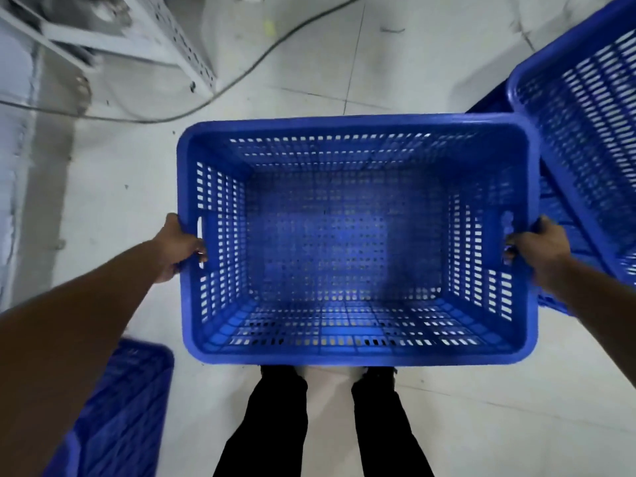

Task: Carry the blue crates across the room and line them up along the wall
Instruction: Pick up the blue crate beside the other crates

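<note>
The fingertips of the left hand [179,247] vanish into the handle slot of the held crate [356,356], and those of the right hand [540,251] curl out of sight behind its rim. The person's feet are covered by the crate's near wall. A second crate [585,132] is cut off by the right edge, a third [127,407] (badly blurred) by the bottom edge. The perforated metal frame [179,39] and the grey cable [241,77] run out of the top.
</note>
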